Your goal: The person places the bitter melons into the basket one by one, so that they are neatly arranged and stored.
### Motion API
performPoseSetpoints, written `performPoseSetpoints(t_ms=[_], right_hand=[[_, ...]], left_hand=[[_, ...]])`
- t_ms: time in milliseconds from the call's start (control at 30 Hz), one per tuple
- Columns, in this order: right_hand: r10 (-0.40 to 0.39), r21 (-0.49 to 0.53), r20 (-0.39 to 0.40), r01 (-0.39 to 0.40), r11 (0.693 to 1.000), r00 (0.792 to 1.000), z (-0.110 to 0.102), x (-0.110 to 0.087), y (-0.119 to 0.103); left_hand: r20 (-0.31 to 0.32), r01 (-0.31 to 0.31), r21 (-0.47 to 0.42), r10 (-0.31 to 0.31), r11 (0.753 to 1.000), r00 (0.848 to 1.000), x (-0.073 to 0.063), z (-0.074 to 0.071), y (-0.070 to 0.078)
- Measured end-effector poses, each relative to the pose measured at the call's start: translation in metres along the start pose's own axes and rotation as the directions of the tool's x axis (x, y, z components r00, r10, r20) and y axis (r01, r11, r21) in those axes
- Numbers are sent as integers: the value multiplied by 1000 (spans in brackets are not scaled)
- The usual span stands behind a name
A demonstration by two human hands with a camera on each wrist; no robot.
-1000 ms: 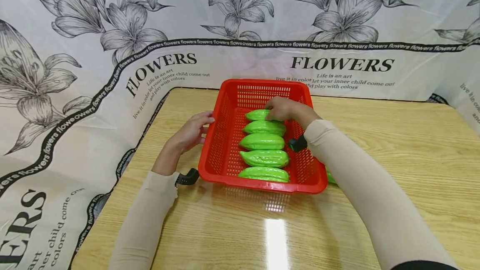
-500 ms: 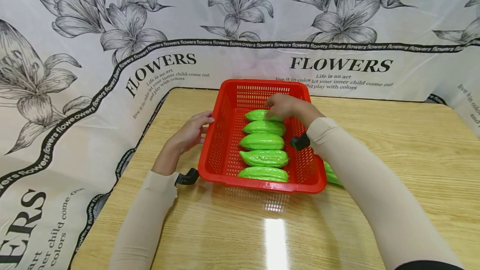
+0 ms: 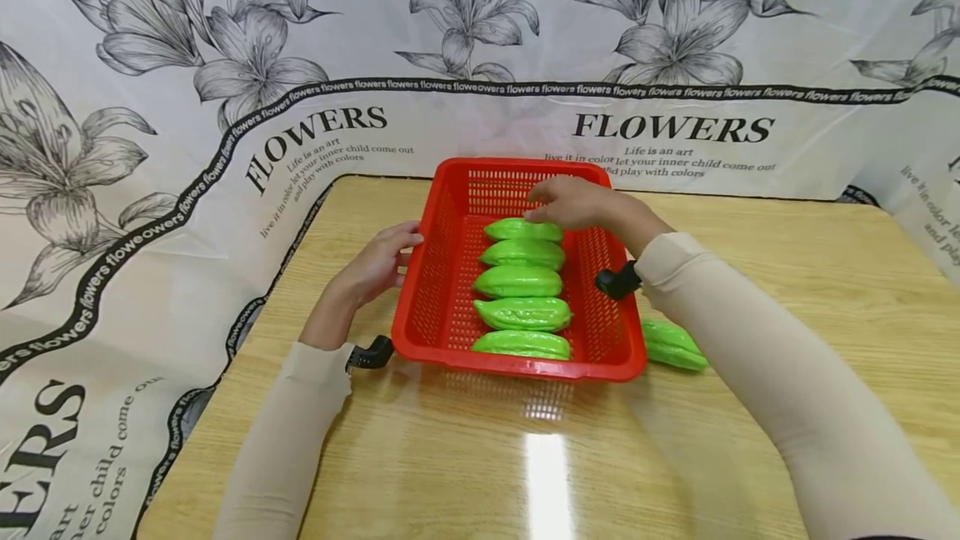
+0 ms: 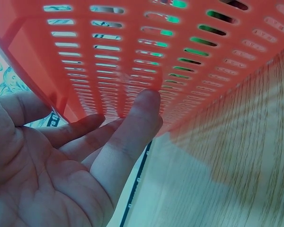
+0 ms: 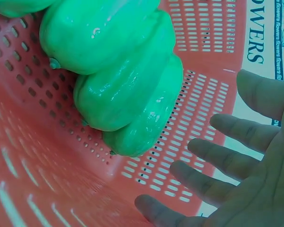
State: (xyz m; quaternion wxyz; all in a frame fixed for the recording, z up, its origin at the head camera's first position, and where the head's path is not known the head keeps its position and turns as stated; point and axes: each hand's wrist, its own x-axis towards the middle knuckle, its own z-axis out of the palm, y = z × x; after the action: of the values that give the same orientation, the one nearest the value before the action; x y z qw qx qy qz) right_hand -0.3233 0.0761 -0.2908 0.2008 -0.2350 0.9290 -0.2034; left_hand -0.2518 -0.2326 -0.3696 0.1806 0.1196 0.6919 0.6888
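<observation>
A red plastic basket (image 3: 517, 368) holds several green bitter melons (image 3: 519, 282) lying crosswise in a row from back to front. My left hand (image 3: 372, 265) rests against the basket's left side; in the left wrist view its fingertips (image 4: 148, 100) touch the slotted outer wall, without curling round it. Over the basket's back right part is my right hand (image 3: 579, 203), above the rearmost bitter melon (image 3: 522, 229). The right wrist view shows its fingers (image 5: 227, 158) spread and holding nothing, apart from the melons. One more bitter melon (image 3: 673, 345) lies on the table just right of the basket, partly beside my forearm.
The basket stands on a wood-grain table (image 3: 420, 457). Behind and to the left hangs a white cloth (image 3: 480, 127) with flower drawings and lettering. A black wrist camera (image 3: 618, 280) on my right arm overlaps the basket's right wall.
My right hand has come off the rearmost bitter melon, rising and drawing back to the right. More of the melon outside the basket shows now. The left hand stays against the basket.
</observation>
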Motion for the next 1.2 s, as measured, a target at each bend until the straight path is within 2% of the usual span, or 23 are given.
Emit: performPoseSetpoints(t_ms=[300, 467, 733, 967, 1100, 1200], right_hand=[[-30, -40, 15, 30, 999, 999, -3, -22, -10], [-64, -63, 18, 65, 996, 998, -5, -36, -15], [-133, -78, -12, 132, 988, 991, -2, -63, -18], [-151, -13, -116, 150, 989, 982, 7, -91, -2], [-152, 54, -205, 166, 985, 967, 12, -109, 8], [-143, 94, -243, 170, 981, 960, 15, -124, 14]], left_hand=[[-1, 12, -8, -12, 1000, 1000, 3, 1, -2], [15, -2, 8, 2, 1000, 1000, 2, 0, -2], [-8, 6, 6, -6, 1000, 1000, -1, 2, 2], [-8, 9, 28, -9, 1000, 1000, -1, 1, 3], [-10, 17, 27, -17, 999, 1000, -2, 2, 3], [-11, 19, 22, -19, 1000, 1000, -2, 3, 3]])
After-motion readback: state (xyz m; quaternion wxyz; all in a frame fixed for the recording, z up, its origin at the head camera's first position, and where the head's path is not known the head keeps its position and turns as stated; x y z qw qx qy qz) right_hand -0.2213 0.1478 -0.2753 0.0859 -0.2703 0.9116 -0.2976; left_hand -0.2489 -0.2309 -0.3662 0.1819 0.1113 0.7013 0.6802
